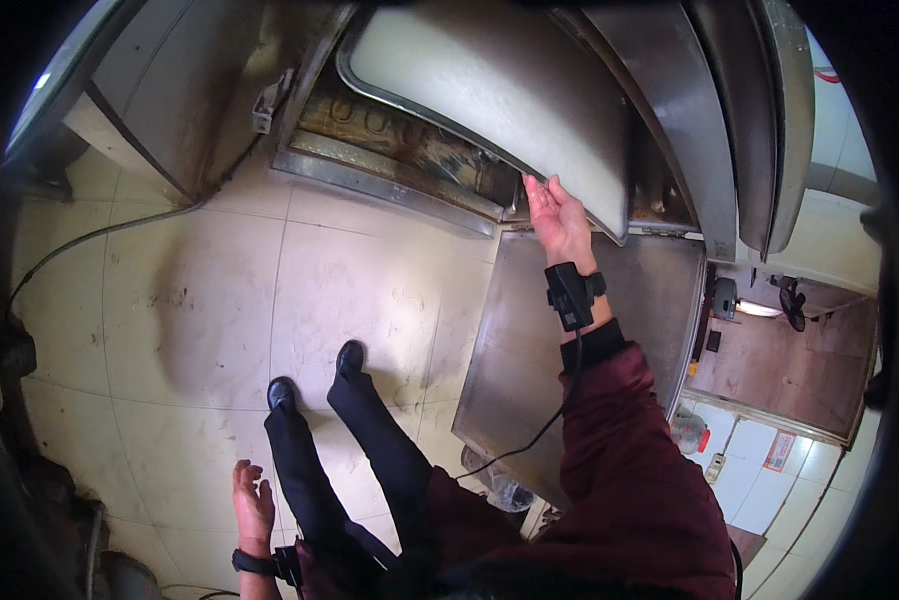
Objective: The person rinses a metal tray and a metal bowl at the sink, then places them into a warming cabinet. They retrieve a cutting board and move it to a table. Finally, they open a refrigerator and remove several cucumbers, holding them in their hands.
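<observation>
A large shallow metal tray (487, 90) with a pale, whitish bottom sits partly out of the open compartment of a steel cabinet (389, 180). At its front rim, near the right corner, my right hand (558, 217) grips the edge, palm turned up. Part of the fingers is hidden by the rim. My left hand (253, 502) hangs low at my side above the floor, holding nothing, its fingers loosely curled and apart. Each wrist carries a strapped black device; a cable runs from the right one (569, 296).
The cabinet's steel door (524, 322) stands swung out below my right forearm. A black cable (119, 225) crosses the tiled floor (202, 300) at left. Under the door lies a clear plastic bag (509, 491). A plastic container with a red lid (689, 433) stands at right.
</observation>
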